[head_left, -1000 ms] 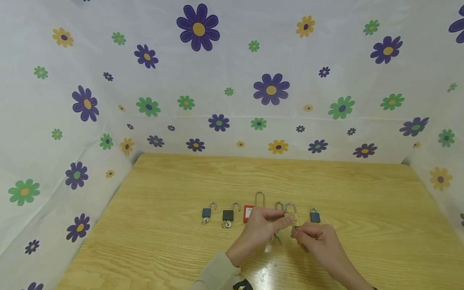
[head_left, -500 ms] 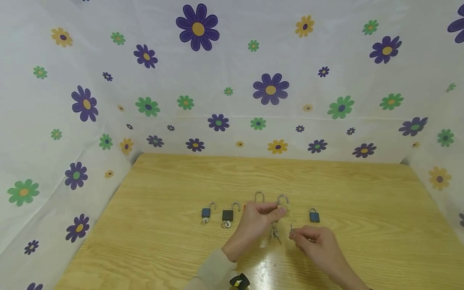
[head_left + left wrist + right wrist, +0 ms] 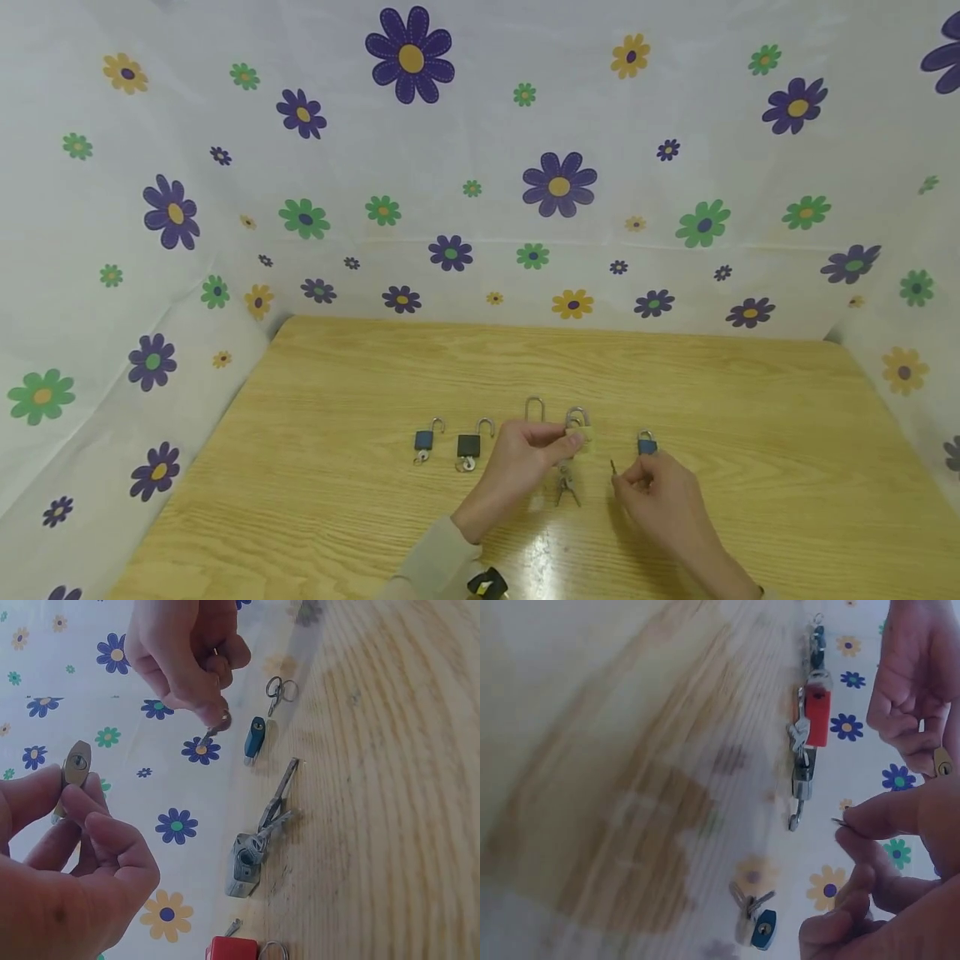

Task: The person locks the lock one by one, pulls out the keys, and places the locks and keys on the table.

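My left hand (image 3: 517, 467) grips a small brass padlock (image 3: 77, 763) between thumb and fingers, raised above the table. Its keyhole faces the left wrist camera, and the shackle shows above the fingers in the head view. Between thumb and forefinger, my right hand (image 3: 667, 504) pinches a small key (image 3: 613, 468), apart from the padlock. Just beyond the right hand lies a blue padlock (image 3: 763, 930), partly covered by the hand in the head view. Below the left hand, a silver padlock (image 3: 244, 870) rests on the table with keys (image 3: 567, 487) at it.
A red padlock (image 3: 818, 716) lies behind the left hand; only its tall shackle (image 3: 534, 407) shows in the head view. Further left are a black padlock (image 3: 468, 447) and another blue padlock (image 3: 423, 441), both with raised shackles and keys. Flowered cloth surrounds the wooden table (image 3: 337, 533).
One second ago the key was at the brass padlock's base. My right hand has drawn it away and then rightward, while the left hand has moved the padlock slightly left.
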Motion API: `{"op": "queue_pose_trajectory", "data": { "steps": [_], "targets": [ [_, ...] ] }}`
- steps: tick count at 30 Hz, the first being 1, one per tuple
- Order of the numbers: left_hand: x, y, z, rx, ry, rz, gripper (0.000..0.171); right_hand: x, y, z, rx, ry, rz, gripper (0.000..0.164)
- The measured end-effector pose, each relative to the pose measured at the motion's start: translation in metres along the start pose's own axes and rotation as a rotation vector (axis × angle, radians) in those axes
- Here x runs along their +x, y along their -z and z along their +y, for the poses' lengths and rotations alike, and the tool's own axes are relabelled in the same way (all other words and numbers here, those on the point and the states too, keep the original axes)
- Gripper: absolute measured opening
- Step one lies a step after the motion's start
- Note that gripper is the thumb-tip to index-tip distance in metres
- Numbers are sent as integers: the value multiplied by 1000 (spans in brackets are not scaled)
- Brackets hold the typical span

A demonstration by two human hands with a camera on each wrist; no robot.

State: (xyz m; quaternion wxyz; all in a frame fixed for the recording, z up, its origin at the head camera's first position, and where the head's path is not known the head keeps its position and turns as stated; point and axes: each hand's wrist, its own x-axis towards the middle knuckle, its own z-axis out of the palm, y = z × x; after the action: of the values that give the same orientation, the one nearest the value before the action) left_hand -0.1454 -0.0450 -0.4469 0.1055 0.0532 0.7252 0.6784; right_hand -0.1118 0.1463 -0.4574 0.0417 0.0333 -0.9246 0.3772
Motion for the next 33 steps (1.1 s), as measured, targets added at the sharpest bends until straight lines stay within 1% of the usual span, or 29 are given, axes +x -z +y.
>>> {"op": "queue_pose_trajectory", "data": {
  "steps": [7,10,14,17,23,30,33],
  "targets": [
    [0,2,-3,1,10,-5,29,9,-5,8,-107,59,-35,22],
    [0,2,-4,-2,5,-2,29,12,-5,8,-126,87,-57,28],
    [-1,2,-3,-7,7,0,29,15,-5,8,-129,113,-86,42],
    [-2,2,-2,-7,9,1,28,16,-6,8,-134,97,-98,46],
    [-2,2,0,-3,16,1,29,19,-7,9,-153,47,-117,47],
    [0,2,-3,22,20,8,30,20,-10,12,-150,42,-134,44],
    [0,2,-5,36,24,11,30,18,-10,12,-160,40,-129,40]
  ]
}}
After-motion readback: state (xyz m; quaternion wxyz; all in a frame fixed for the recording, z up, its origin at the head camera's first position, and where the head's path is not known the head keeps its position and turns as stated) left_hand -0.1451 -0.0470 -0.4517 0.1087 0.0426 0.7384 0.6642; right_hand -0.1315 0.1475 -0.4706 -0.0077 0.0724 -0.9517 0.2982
